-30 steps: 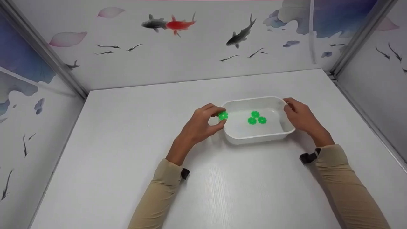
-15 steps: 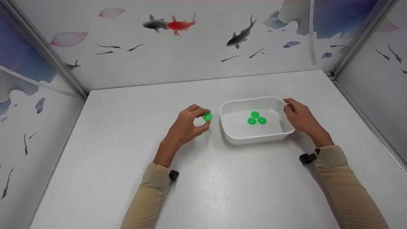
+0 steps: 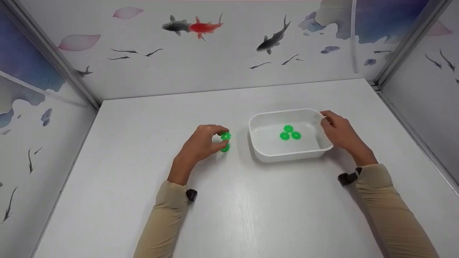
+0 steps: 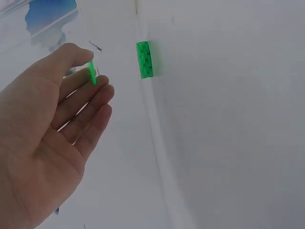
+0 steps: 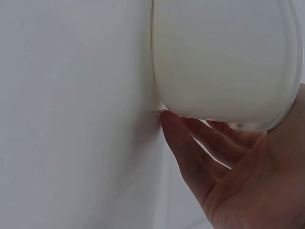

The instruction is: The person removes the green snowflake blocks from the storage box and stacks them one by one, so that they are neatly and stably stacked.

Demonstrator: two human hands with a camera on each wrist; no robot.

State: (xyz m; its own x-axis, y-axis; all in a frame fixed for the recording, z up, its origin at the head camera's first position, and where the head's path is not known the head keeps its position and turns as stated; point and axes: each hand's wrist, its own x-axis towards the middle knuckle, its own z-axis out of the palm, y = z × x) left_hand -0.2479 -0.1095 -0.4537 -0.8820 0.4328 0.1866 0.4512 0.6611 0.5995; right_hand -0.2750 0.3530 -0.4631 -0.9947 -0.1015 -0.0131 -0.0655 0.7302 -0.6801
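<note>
My left hand pinches a thin green flower-shaped disc between thumb and fingertips, left of the box. In the left wrist view that disc is seen edge-on. A short stack of the same green discs stands on the table just beyond it; in the head view the stack shows partly below the thumb. My right hand grips the right end of a white plastic box. The right wrist view shows its fingers against the box's end wall.
Inside the box lie 3 green discs, grouped close together on its floor. The white table is bordered by a back panel printed with fish and by side panels.
My left hand has moved left from the box's left rim, carrying the green disc, and is lower now. The stack has come into view beneath it. The right hand and box stay in place.
</note>
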